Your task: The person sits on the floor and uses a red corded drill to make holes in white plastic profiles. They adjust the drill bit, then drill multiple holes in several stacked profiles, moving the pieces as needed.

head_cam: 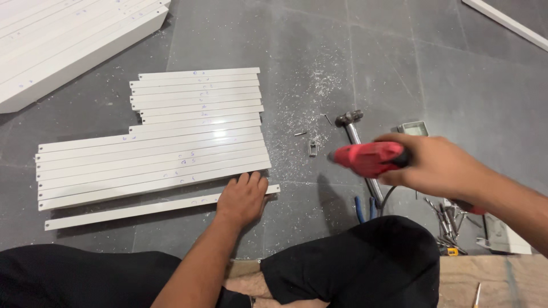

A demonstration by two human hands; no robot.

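Left hand (pixel 242 197): fingers together, pressed flat on the loose white strip (pixel 137 210); it needs firm pinning.
Right hand (pixel 439 166): clamped on the red drill (pixel 368 158), best kept square.
Floor (pixel 319 63): metal shavings.

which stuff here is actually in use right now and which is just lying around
In use:
- red power drill, held in the right hand
- single white strip, with the left hand pressing on its end

Lying about:
- row of white strips
- hammer
- blue-handled pliers
- metal shavings on the floor
- loose screws
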